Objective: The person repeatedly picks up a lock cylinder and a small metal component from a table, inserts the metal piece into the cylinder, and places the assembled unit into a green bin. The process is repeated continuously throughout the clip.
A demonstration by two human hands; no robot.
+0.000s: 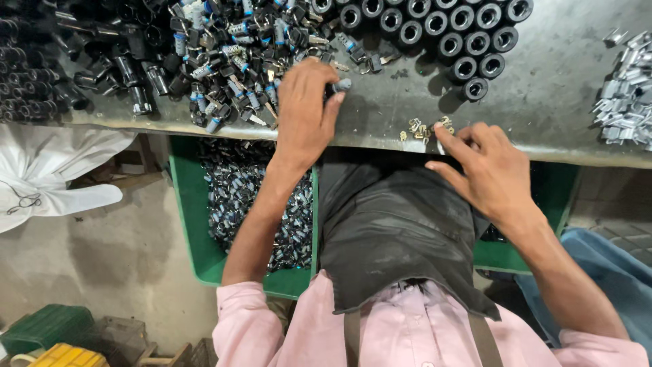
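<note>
My left hand (305,112) lies on the grey metal bench (543,81), its fingers closed around a small black and silver lock part (339,85) at the edge of a heap of such parts (231,54). My right hand (485,170) rests at the bench's front edge, fingers apart, its fingertips touching a small cluster of tiny brass pieces (424,129). Whether it pinches one of them is too small to tell.
Rows of black cylindrical sleeves (448,27) stand at the back. A pile of silver metal clips (628,102) lies at the right. Below the bench, a green crate (187,204) holds several finished parts. A white bag (54,170) hangs at the left.
</note>
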